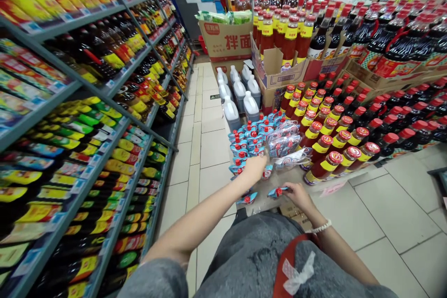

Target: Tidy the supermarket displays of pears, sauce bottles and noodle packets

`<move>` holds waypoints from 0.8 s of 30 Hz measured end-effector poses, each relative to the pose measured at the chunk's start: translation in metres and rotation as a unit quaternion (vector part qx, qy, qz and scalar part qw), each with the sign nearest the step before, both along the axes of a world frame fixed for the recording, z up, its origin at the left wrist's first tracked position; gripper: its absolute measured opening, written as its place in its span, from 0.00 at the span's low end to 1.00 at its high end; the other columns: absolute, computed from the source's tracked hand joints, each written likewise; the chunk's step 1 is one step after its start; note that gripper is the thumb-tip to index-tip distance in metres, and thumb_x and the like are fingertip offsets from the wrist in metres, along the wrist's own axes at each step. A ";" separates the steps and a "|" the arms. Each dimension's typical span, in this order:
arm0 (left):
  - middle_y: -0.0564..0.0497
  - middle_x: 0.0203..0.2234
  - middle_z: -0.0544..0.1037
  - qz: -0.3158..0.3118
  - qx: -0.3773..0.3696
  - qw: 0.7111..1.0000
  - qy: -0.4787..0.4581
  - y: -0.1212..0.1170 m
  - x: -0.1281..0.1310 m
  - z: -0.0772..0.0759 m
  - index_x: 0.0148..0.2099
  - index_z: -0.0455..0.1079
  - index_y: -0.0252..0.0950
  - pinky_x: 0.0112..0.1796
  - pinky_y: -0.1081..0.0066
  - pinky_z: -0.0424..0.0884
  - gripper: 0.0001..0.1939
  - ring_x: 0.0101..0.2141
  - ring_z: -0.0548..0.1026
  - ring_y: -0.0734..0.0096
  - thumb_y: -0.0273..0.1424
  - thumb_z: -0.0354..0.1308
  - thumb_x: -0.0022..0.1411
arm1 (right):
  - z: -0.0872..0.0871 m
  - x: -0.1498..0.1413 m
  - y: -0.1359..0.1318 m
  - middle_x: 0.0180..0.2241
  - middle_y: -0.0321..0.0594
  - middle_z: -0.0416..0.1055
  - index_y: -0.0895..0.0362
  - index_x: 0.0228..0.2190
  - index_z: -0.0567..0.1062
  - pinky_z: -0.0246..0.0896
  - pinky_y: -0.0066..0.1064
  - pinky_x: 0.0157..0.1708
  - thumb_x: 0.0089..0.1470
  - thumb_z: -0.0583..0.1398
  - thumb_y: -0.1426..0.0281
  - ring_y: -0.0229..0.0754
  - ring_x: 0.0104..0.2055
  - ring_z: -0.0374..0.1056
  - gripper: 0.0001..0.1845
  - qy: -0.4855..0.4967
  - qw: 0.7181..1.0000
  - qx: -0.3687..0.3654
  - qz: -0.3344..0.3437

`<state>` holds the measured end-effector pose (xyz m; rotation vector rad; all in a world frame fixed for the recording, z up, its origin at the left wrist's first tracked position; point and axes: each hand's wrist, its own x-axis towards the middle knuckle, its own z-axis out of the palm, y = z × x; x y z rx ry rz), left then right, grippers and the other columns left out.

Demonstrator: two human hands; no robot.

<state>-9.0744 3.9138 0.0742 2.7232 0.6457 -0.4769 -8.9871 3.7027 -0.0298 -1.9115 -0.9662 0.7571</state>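
Observation:
Small blue pouches (pixel 251 136) with red caps stand in rows at the near end of the display, low in front of me. My left hand (pixel 256 167) reaches over them with its fingers curled closed; what they hold, if anything, is hidden. Beside it lie more pouches in crinkled clear plastic wrap (pixel 284 138). Low at the front edge, my right hand (pixel 296 195) grips a single blue pouch (pixel 277 192) by its side, its red cap facing me. Another pouch (pixel 247 198) stands apart at the front left corner.
Red sauce bottles (pixel 326 167) with yellow labels crowd the right side, with dark bottles (pixel 387 139) beyond. White-topped jugs (pixel 231 111) and cardboard boxes (pixel 226 37) stand behind the pouches. Bottle-filled shelving (pixel 80 84) lines the left, across a tiled aisle (pixel 209 149).

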 end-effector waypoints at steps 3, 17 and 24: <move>0.42 0.49 0.77 -0.028 -0.008 0.993 -0.117 0.005 -0.050 0.024 0.50 0.70 0.37 0.52 0.59 0.69 0.08 0.55 0.70 0.54 0.30 0.58 0.68 | -0.002 -0.003 0.003 0.26 0.37 0.80 0.51 0.28 0.83 0.67 0.33 0.34 0.51 0.64 0.62 0.47 0.29 0.74 0.08 -0.004 1.000 0.004 -0.022; 0.60 0.22 0.67 0.396 -0.455 0.605 -0.520 -0.013 -0.095 0.003 0.37 0.64 0.37 0.22 0.78 0.61 0.29 0.21 0.64 0.79 0.56 0.69 0.50 | 0.120 -0.040 0.022 0.49 0.42 0.79 0.50 0.52 0.79 0.73 0.43 0.53 0.60 0.63 0.60 0.47 0.50 0.76 0.19 0.167 0.968 0.184 0.043; 0.59 0.21 0.71 0.406 -0.458 0.616 -0.496 -0.020 -0.089 0.003 0.38 0.66 0.36 0.23 0.78 0.64 0.32 0.20 0.67 0.78 0.56 0.71 0.46 | 0.122 -0.043 0.025 0.47 0.43 0.80 0.52 0.47 0.81 0.76 0.32 0.41 0.53 0.69 0.63 0.46 0.48 0.76 0.19 0.175 0.961 0.213 -0.003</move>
